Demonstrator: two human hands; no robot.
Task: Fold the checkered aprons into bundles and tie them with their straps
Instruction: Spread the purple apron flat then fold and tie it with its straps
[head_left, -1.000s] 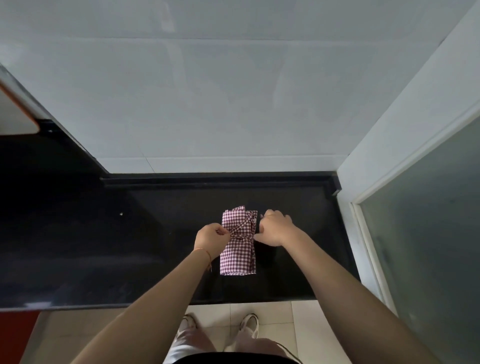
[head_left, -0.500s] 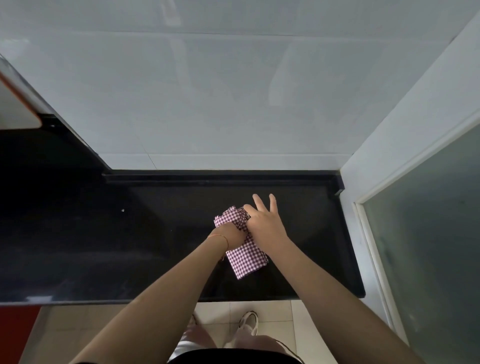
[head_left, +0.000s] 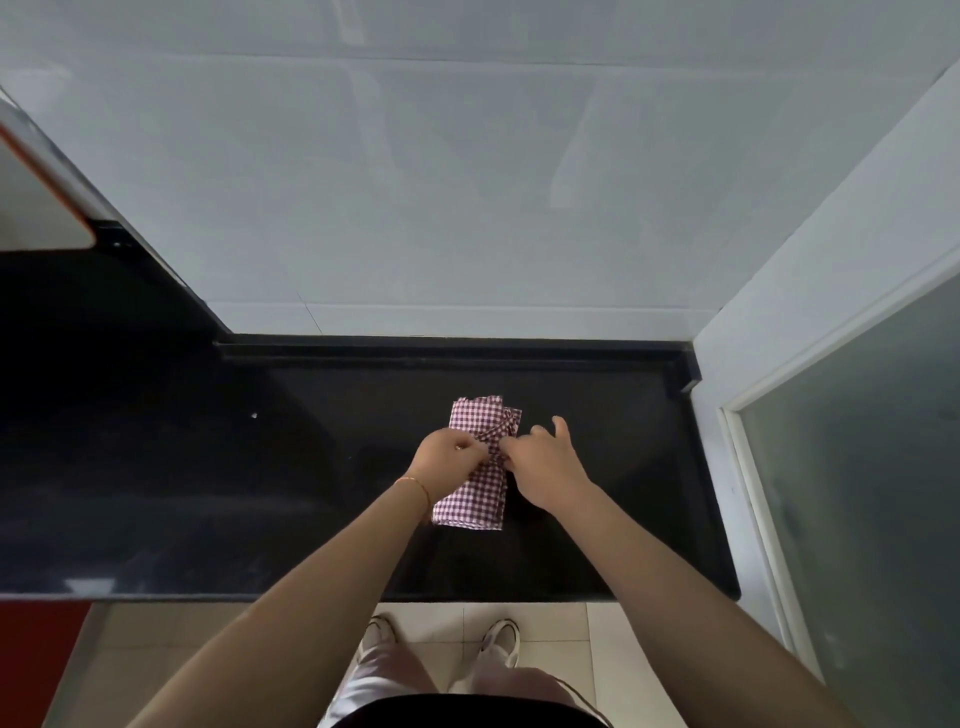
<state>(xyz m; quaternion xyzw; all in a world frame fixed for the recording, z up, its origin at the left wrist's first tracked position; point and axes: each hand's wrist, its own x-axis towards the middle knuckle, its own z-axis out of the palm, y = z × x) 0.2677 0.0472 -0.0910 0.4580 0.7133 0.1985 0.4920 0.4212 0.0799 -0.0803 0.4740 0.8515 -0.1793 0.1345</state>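
Checkered apron bundle (head_left: 475, 488), strap (head_left: 496, 434) between hands (head_left: 496, 451)

We see soft, even daylight with pale streaky reflections on the glossy wall tiles (head_left: 467, 182), while the black countertop (head_left: 156, 493) stays dim with a faint sheen at its near edge. Wide-angle distortion bends the edges, and fine detail looks slightly soft.

On the black counter (head_left: 208, 493) we have open surface to the left of the checkered bundle (head_left: 475, 499) and a narrower strip to its right. The tiled wall (head_left: 467, 208) closes the back, the white side wall (head_left: 810, 291) hems the right, and a cabinet (head_left: 36, 208) overhangs far left.
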